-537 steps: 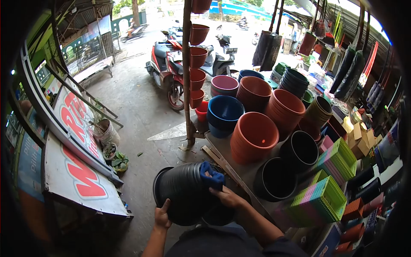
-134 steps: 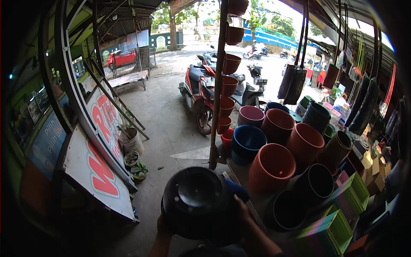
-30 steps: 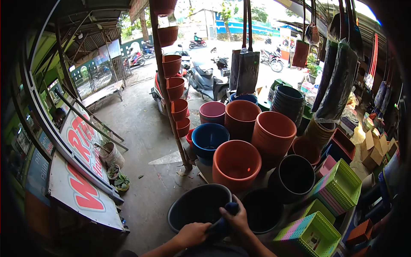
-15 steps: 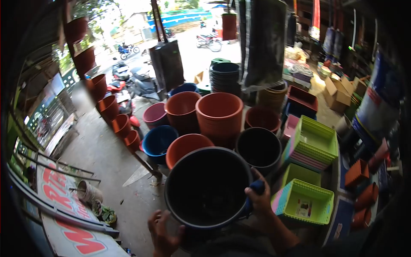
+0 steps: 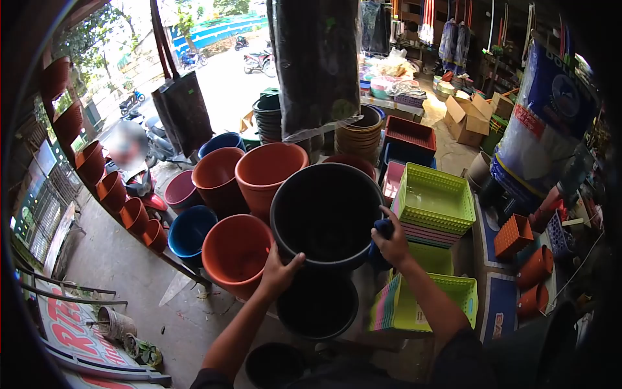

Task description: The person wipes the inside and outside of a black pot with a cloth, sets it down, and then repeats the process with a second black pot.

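Both hands hold a large black pot (image 5: 327, 217), its open mouth facing up toward the camera. My left hand (image 5: 280, 271) grips the lower left of its rim, beside an orange pot (image 5: 237, 256). On the right side of the rim, my right hand (image 5: 391, 243) is closed around the pot's edge together with a small dark blue object, hard to make out. Below the held pot stands another black pot (image 5: 317, 305). A smaller dark pot (image 5: 275, 365) sits nearer to me on the floor.
Green baskets (image 5: 435, 198) are stacked at the right. Blue pots (image 5: 192, 232) and more orange pots (image 5: 271, 172) stand at the left and behind. Dark plastic sheets (image 5: 315, 71) hang overhead. Orange pots hang along a slanted post (image 5: 165, 259). A cardboard box (image 5: 468, 120) lies farther back.
The black pot has moved up and forward, over the other pots. My left hand, apart from it before, now grips its rim. The view has turned right, and a black pot shows below.
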Tool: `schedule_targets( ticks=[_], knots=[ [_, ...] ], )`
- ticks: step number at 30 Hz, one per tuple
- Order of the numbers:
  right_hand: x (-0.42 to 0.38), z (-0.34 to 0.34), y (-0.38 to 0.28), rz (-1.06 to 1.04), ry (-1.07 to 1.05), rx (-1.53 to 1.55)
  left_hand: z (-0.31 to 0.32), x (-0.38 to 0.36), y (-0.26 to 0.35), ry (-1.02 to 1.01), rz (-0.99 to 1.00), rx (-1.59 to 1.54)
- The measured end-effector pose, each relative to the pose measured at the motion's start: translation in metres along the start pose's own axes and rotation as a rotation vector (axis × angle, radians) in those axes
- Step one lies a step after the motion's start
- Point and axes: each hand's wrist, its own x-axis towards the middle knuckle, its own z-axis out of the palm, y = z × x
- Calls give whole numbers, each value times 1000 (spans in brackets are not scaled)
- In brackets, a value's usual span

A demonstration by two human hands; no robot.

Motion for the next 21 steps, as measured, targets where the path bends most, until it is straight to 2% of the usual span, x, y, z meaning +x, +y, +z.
schedule_targets(
  ticks=[1, 2, 3, 6, 7, 9, 12, 13, 14, 17, 19, 21],
  knots=[
    [5, -4, 9, 7, -28, -182, 4, 13, -8, -21, -14, 0],
    [8, -7, 16, 102, -68, -200, 1, 33, -32, -42, 31, 92],
    [11, -8, 28, 106, -66, -206, 2, 46, -44, -45, 27, 87],
    [22, -8, 70, 232, -194, -421, 9, 78, -80, -58, -37, 195],
    [26, -6, 78, 237, -194, -424, 8, 88, -94, -79, -65, 222],
    [32, 0, 95, 476, -281, -514, 11, 100, -113, -104, -97, 249],
    [43, 7, 131, 566, -370, -538, 20, 110, -125, -103, -152, 334],
    [45, 9, 139, 616, -393, -549, 22, 112, -130, -60, -181, 448],
    [46, 10, 147, 626, -396, -549, 23, 112, -135, -18, -211, 565],
    [56, 19, 161, 676, -500, -609, 15, 119, -160, -92, -303, 586],
    [52, 29, 173, 614, -503, -760, 16, 117, -156, -104, -322, 676],
    [53, 28, 167, 650, -534, -747, 17, 113, -148, -121, -345, 766]
  ],
)
